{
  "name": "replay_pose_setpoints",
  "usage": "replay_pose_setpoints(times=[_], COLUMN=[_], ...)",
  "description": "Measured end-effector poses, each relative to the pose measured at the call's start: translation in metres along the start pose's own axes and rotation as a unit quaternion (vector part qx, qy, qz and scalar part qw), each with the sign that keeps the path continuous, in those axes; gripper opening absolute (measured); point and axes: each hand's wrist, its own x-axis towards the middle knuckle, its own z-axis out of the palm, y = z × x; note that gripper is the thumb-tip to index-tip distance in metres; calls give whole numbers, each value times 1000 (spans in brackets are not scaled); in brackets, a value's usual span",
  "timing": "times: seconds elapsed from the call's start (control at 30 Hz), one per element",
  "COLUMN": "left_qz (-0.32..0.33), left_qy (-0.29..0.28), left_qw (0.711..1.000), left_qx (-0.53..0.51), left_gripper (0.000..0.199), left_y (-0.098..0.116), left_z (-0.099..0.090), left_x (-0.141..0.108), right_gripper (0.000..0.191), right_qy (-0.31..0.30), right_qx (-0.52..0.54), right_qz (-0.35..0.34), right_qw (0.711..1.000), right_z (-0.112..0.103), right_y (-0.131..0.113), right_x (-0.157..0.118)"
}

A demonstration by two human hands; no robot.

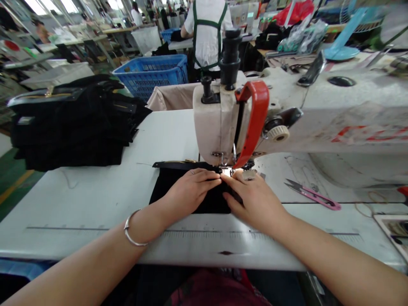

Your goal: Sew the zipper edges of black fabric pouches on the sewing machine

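Note:
A black fabric piece with a gold-toned zipper along its far edge lies flat on the sewing machine bed. Its far edge runs under the lit needle area of the sewing machine. My left hand rests on the fabric left of the needle, fingers stretched out and flat. To the right of the needle, my right hand presses on the fabric with index finger and thumb apart; its other fingers are partly hidden. Both sets of fingertips nearly meet just in front of the presser foot.
Pink-handled thread snips lie to the right on the white table. A tall stack of black fabric pieces stands at the left. Beyond the table are a blue basket and a person in a white shirt.

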Motion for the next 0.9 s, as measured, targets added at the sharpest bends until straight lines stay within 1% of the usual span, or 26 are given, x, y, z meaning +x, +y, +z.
replay_pose_setpoints(times=[0.17,0.23,0.27,0.3,0.4,0.43,0.47,0.57,0.73,0.8,0.83,0.87,0.9], left_qz=[9,7,4,2,4,6,6,6,15,14,13,11,9], left_qy=[3,3,2,0,-5,-3,-1,7,-2,-3,-4,-4,-5], left_qw=[1000,1000,1000,1000,1000,1000,1000,1000,1000,1000,1000,1000,1000], left_qx=[-6,-6,-6,-6,-10,-11,-12,-11,-4,-3,-5,-7,-9], left_gripper=[37,38,40,41,42,41,41,40,41,40,40,40,41], left_y=[0,-1,-2,-2,-3,-3,-3,-3,-1,-1,-1,-1,-2], left_z=[1,1,1,1,0,0,0,0,0,0,0,0,0], left_x=[-2,-2,-2,-2,-1,-1,-1,-1,-3,-4,-4,-4,-4], right_gripper=[39,31,26,22,18,18,19,20,21,20,19,16,13], right_qy=[10,28,50,81,180,196,203,198,201,200,194,173,137], right_qx=[9,37,57,76,91,81,69,41,12,17,27,41,59], right_qz=[-8,-17,-7,17,138,164,175,153,127,119,113,99,74], right_qw=[1000,999,997,994,970,963,961,967,971,972,974,979,986], right_z=[1,-3,-7,-11,-25,-29,-31,-32,-22,-24,-28,-34,-40], right_y=[-1,4,7,11,25,29,32,37,35,36,38,39,42], right_x=[0,-1,-1,0,3,5,7,11,12,10,8,5,1])
